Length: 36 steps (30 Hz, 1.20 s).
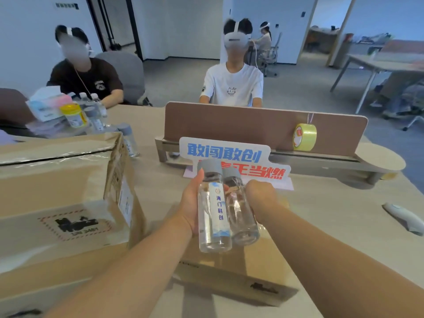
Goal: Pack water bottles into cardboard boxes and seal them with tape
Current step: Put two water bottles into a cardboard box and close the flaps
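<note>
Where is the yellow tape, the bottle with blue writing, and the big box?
tape (305,137): head view, on the roll's outer band.
bottle (218,210): head view, on its white label.
big box (57,187): head view, on its brown cardboard.

Blue-and-red sign (226,150) before a brown divider (229,120) — perhaps a white remote (403,218) alongside.

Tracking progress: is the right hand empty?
No, the right hand grips a bottle, next to the labelled bottle in the left hand.
</note>
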### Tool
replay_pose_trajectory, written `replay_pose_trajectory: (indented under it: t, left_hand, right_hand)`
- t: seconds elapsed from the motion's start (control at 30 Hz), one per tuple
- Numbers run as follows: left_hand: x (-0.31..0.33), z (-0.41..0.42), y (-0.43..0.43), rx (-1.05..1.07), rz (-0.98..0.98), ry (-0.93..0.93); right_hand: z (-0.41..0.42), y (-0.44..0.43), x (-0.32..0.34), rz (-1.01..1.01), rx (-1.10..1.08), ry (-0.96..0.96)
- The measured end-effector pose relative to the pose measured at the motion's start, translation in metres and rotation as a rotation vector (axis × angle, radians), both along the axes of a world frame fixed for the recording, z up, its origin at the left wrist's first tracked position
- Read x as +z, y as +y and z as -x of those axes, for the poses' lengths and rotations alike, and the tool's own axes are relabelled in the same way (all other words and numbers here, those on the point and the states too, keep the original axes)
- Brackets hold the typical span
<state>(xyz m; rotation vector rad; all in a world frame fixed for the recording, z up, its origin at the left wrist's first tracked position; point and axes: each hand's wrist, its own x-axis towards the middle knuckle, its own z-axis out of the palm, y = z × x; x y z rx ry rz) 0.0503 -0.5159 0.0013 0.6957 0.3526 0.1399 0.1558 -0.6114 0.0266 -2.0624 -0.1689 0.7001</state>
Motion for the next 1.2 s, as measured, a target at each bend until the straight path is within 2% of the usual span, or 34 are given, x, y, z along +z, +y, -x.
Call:
replay_pose_trajectory:
  t: [0.13, 0.23, 0.27, 0.33, 0.4, 0.47, 0.6, 0.7, 0.8, 0.87, 1.0, 1.2]
  left_hand:
    - [-0.003, 0.013, -0.005, 0.009, 0.051, -0.005]
    - [-0.006, 0.028, -0.001, 0.042, 0.052, -0.013]
    - [-0.008, 0.033, 0.003, 0.048, 0.046, -0.005]
    - [-0.007, 0.046, 0.007, 0.066, 0.036, -0.008]
    - [-0.002, 0.056, 0.009, 0.088, 0.005, -0.011]
    - [0.003, 0.06, 0.01, 0.106, -0.021, 0.012]
    - [0.02, 0.068, 0.01, 0.105, -0.09, 0.005]
    - [0.044, 0.074, 0.006, 0.03, -0.144, -0.081]
    - [0.071, 0.079, 0.001, -0.061, -0.145, -0.186]
    - [0.078, 0.078, 0.001, -0.111, -0.138, -0.24]
    - [0.075, 0.07, 0.001, -0.196, -0.109, -0.198]
    - [0.043, 0.047, -0.002, -0.315, 0.004, -0.155]
  right_hand:
    - [0.015, -0.009, -0.008, 0.082, 0.03, -0.196]
    - [0.021, -0.017, -0.014, 0.17, -0.028, -0.356]
    - [0.022, -0.023, -0.018, 0.272, 0.057, -0.358]
    - [0.021, -0.039, -0.03, 0.577, 0.396, -0.337]
    - [0.023, -0.051, -0.036, 0.721, 0.559, -0.443]
    - [0.026, -0.059, -0.033, 0.677, 0.575, -0.561]
    - [0.045, -0.076, -0.016, 0.561, 0.537, -0.575]
    - [0.068, -0.086, -0.002, 0.654, 0.582, -0.716]
    - [0.103, -0.097, -0.002, 0.746, 0.751, -0.967]
    - [0.126, -0.107, -0.013, 0.773, 0.884, -1.052]
    - [0.146, -0.125, -0.04, 0.801, 1.005, -0.972]
    - [0.145, -0.142, -0.069, 0.829, 1.074, -0.574]
